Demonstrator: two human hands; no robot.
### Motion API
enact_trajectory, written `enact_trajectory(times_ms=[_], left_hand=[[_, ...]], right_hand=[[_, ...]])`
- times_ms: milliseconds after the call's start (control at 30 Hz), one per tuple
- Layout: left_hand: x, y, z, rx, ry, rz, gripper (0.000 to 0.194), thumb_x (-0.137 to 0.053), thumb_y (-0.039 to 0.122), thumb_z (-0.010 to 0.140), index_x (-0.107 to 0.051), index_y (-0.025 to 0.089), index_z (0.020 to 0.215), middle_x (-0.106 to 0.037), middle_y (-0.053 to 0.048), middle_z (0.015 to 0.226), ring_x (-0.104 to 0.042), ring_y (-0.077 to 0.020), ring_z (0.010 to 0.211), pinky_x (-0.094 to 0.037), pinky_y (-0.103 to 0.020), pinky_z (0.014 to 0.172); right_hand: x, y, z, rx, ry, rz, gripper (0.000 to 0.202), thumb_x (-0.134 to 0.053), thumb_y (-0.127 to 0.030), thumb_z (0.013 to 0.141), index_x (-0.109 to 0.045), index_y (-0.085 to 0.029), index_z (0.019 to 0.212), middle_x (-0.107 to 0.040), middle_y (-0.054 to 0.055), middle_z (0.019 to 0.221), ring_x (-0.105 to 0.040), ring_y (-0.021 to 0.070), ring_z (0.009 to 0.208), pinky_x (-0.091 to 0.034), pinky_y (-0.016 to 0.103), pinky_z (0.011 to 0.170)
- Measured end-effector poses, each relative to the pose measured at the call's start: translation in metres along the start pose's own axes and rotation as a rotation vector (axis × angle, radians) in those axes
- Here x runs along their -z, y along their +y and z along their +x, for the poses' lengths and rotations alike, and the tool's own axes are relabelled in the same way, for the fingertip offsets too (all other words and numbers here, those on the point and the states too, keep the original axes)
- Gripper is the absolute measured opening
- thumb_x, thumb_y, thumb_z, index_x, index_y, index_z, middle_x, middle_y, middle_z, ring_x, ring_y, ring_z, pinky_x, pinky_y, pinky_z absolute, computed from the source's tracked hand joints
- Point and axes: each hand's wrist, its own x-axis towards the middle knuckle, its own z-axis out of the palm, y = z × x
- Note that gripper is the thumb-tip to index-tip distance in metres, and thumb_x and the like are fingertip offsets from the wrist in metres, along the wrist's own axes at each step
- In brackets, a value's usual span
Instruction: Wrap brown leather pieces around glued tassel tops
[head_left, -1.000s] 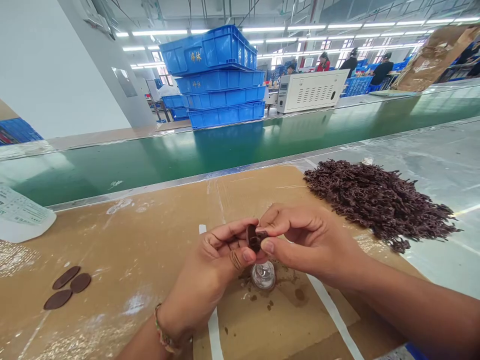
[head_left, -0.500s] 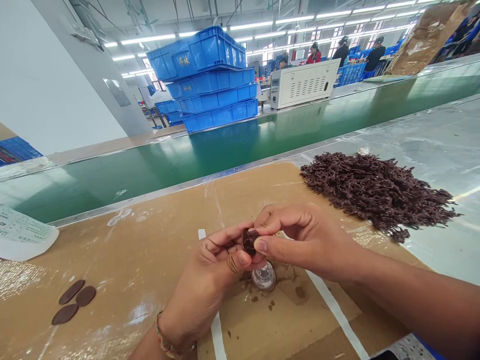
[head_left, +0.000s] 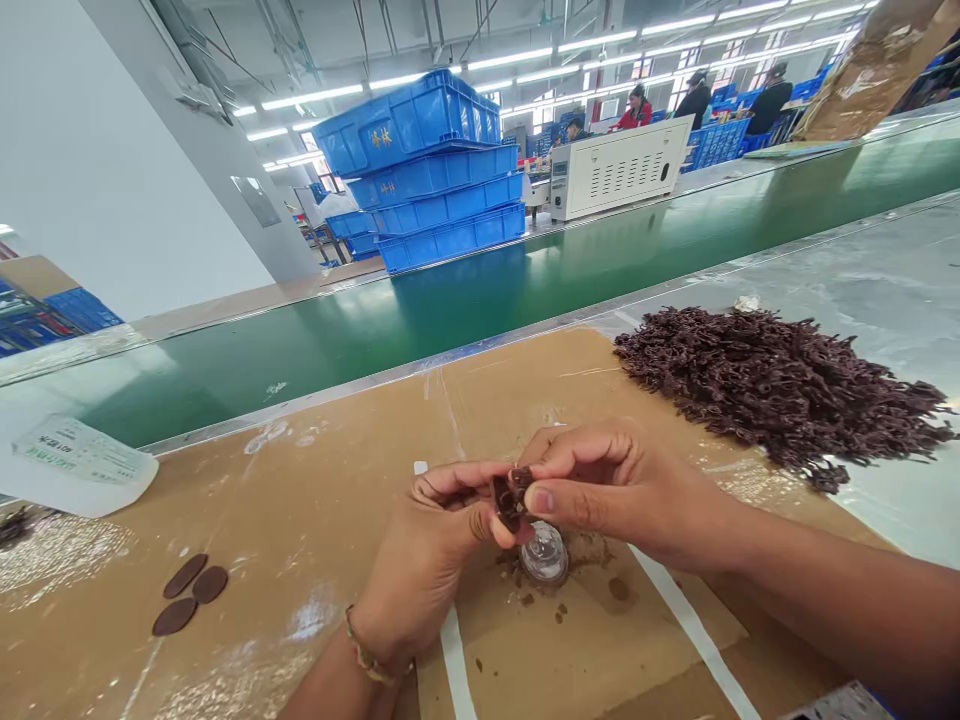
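Above the brown work surface, the fingers of my left hand [head_left: 439,530] are closed on a small dark brown piece [head_left: 505,505] with a hollow-looking side. My right hand [head_left: 626,490] pinches a smaller dark brown bit [head_left: 520,478] between thumb and index finger, right against the first piece. Whether the two are joined I cannot tell, since fingertips cover part of both. Just below the hands stands a small clear round container [head_left: 544,556], with dark smears around it. Three flat brown ovals [head_left: 175,617] lie together at the left.
A heap of dark brown, twig-like pieces [head_left: 772,385] lies at the right. On the left a white plastic bottle [head_left: 86,470] rests on its side. Beyond runs a green conveyor belt [head_left: 337,340], with stacked blue crates [head_left: 442,190] and a pale metal machine [head_left: 619,170] behind. Several people are in the background.
The piece in my left fingers has turned, and the smaller bit in my right fingertips shows more clearly. The whole scene has shifted a little to the right as the camera moved.
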Motion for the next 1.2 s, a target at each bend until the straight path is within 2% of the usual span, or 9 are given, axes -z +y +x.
enact_trajectory(times_ms=[200,333,600,867,1200], left_hand=[[0.0008,-0.0025,0.0024,-0.011,0.079,0.026,0.025,-0.091,0.019,0.055,-0.076,0.020,0.075,-0.072,0.001,0.070,-0.064,-0.0082,0.064,-0.053,-0.014,0.063],[-0.0010,-0.0031,0.0036,0.016,0.110,-0.006,0.027,-0.091,0.014,0.051,-0.075,0.020,0.072,-0.072,0.000,0.067,-0.063,-0.0094,0.058,-0.053,-0.017,0.059],[-0.0015,-0.0028,0.0027,-0.008,0.102,-0.014,0.026,-0.090,0.011,0.050,-0.075,0.019,0.070,-0.071,0.002,0.064,-0.065,-0.0101,0.059,-0.053,-0.015,0.058],[-0.0049,-0.0008,0.0031,0.011,0.160,-0.002,0.029,-0.091,0.009,0.046,-0.074,0.020,0.066,-0.071,0.002,0.063,-0.063,-0.0089,0.056,-0.053,-0.014,0.057],[-0.0018,-0.0030,0.0038,-0.028,0.136,0.025,0.027,-0.093,0.020,0.049,-0.074,0.018,0.068,-0.074,-0.003,0.073,-0.064,-0.0105,0.063,-0.054,-0.017,0.063]], right_hand=[[-0.0018,0.0013,-0.0016,-0.006,0.029,-0.028,0.016,-0.074,-0.030,0.081,-0.073,-0.015,0.075,-0.068,0.006,0.081,-0.063,0.0160,0.076,-0.052,0.033,0.069],[-0.0027,0.0017,-0.0011,0.016,0.033,-0.030,0.014,-0.075,-0.030,0.080,-0.074,-0.017,0.074,-0.067,0.005,0.081,-0.062,0.0155,0.076,-0.052,0.035,0.071],[-0.0035,0.0014,-0.0009,0.024,0.035,-0.092,0.019,-0.075,-0.034,0.080,-0.074,-0.015,0.075,-0.067,0.007,0.083,-0.063,0.0163,0.077,-0.052,0.034,0.069],[-0.0025,0.0018,-0.0014,0.030,0.038,-0.123,0.021,-0.074,-0.034,0.081,-0.074,-0.013,0.076,-0.068,0.007,0.082,-0.065,0.0171,0.077,-0.053,0.033,0.069],[-0.0029,0.0021,-0.0004,0.003,0.030,-0.063,0.024,-0.077,-0.038,0.078,-0.072,-0.015,0.074,-0.069,0.005,0.080,-0.065,0.0159,0.074,-0.053,0.031,0.066]])
